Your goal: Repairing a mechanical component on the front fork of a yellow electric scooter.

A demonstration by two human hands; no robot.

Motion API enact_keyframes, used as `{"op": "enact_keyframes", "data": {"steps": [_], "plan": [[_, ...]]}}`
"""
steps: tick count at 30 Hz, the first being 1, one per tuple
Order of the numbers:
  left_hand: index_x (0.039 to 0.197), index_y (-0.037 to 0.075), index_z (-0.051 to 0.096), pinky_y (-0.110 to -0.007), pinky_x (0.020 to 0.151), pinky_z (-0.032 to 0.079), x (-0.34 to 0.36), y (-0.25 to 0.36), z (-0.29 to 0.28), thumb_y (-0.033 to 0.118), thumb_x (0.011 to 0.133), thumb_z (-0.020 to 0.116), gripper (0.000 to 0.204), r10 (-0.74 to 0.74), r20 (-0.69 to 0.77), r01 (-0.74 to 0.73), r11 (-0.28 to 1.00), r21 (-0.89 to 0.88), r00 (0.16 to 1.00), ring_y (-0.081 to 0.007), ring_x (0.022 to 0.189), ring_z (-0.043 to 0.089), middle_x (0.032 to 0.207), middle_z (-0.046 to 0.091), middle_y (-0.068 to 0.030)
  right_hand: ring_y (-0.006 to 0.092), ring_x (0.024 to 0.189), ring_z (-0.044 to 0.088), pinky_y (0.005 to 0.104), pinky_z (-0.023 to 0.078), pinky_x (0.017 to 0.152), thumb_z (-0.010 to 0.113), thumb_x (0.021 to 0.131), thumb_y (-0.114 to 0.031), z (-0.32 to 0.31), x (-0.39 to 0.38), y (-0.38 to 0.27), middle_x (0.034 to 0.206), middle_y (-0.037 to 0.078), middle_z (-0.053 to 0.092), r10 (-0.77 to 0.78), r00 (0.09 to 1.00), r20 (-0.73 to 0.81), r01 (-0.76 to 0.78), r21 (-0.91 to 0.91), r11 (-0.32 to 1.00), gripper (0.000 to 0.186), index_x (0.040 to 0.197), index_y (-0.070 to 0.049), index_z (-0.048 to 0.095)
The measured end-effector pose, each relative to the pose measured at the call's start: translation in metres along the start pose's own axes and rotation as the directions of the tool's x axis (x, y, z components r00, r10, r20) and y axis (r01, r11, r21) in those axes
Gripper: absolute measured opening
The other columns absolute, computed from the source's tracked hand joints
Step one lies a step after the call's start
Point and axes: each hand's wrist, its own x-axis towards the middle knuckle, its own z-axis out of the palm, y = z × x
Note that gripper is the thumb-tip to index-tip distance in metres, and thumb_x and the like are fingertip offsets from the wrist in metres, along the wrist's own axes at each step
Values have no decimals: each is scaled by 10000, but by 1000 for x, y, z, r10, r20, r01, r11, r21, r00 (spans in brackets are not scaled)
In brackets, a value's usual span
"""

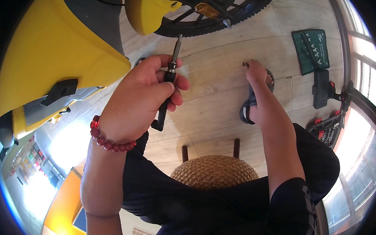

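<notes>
My left hand grips a hand tool with a black, crank-like handle and a long silver tip pointing up, below the front edge of a black tyre on a yellow vehicle. A metal bolt end protrudes by the wheel. My right hand is low at centre right, above my black sandal, fingers pinched on a small dark metal piece that is too small to name.
A green tool pouch lies on the wooden floor at right, beside a black clamp-like tool. Below them is an open tool case near the windows. A woven stool is under me.
</notes>
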Motion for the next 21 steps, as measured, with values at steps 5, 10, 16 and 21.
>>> {"op": "enact_keyframes", "data": {"steps": [5, 10, 16, 21], "plan": [[1171, -45, 379, -246, 643, 425, 1, -3, 0, -48, 795, 393, 376, -21, -4, 21, 1000, 16, 1000, -149, 692, 503, 905, 538, -117, 315, 942, 573, 428, 471, 761, 527, 832, -244, 0, -4, -4, 991, 161, 583, -5, 1000, -12, 5, 1, 1000, 243, 969, -46, 556], [1176, -35, 376, -254, 637, 435, 0, -3, 0, -37, 800, 397, 377, -14, 16, 13, 1000, 26, 1000, -147, 700, 510, 915, 537, -110, 325, 943, 571, 437, 472, 752, 530, 828, -242, 9, -1, 4, 999, 167, 579, -20, 998, -52, 21, 30, 999, 244, 970, -45, 554], [1182, -34, 366, -263, 662, 453, 2, 1, 7, -16, 805, 418, 381, 11, 54, -12, 999, 31, 998, -149, 731, 531, 953, 536, -113, 336, 946, 565, 432, 474, 764, 540, 806, -205, 1, -2, 10, 1008, 171, 579, 2, 999, -45, -1, 1, 1000, 242, 979, -38, 556], [1182, -24, 376, -281, 688, 481, 3, -2, 14, -18, 791, 468, 401, 82, 55, -83, 997, 8, 995, -166, 767, 560, 960, 521, -111, 356, 922, 566, 427, 464, 795, 517, 762, -168, -77, -8, -10, 945, 198, 607, -179, 967, 182, 172, 57, 983, 221, 853, -22, 655]]}}
